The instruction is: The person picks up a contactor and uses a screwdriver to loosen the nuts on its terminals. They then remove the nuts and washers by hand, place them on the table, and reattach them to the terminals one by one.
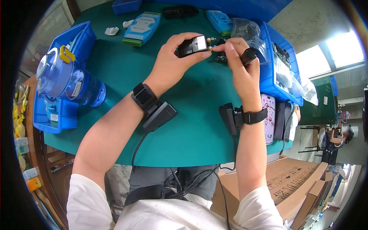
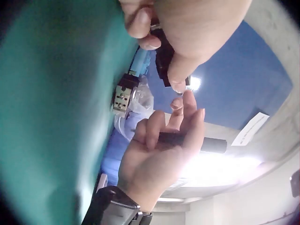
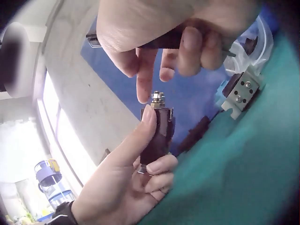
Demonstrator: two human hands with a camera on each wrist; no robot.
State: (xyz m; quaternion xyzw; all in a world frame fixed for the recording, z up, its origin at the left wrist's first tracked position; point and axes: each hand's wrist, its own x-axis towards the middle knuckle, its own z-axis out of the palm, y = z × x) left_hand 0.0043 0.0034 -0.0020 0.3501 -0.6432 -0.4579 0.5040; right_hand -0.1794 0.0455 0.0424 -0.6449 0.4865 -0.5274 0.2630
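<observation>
My left hand point(image 1: 168, 57) grips a black block-shaped electrical part point(image 1: 191, 46) with a white label, its brass screw terminals point(image 3: 158, 97) facing my right hand. My right hand point(image 1: 243, 61) keeps a black-handled screwdriver point(image 2: 213, 144) in its curled fingers. The index finger of that hand reaches out to the terminals, its fingertip right beside them. Behind the right hand, on the table, is a second black part with a metal plate point(image 3: 241, 93) and two screws.
Blue-and-white modules point(image 1: 143, 27) lie at the back of the green table point(image 1: 191, 142). Blue bins stand left and right, the right bin point(image 1: 281, 86) holding bagged parts. A blue water bottle point(image 1: 82, 86) stands at left, a phone point(image 1: 268, 119) at right.
</observation>
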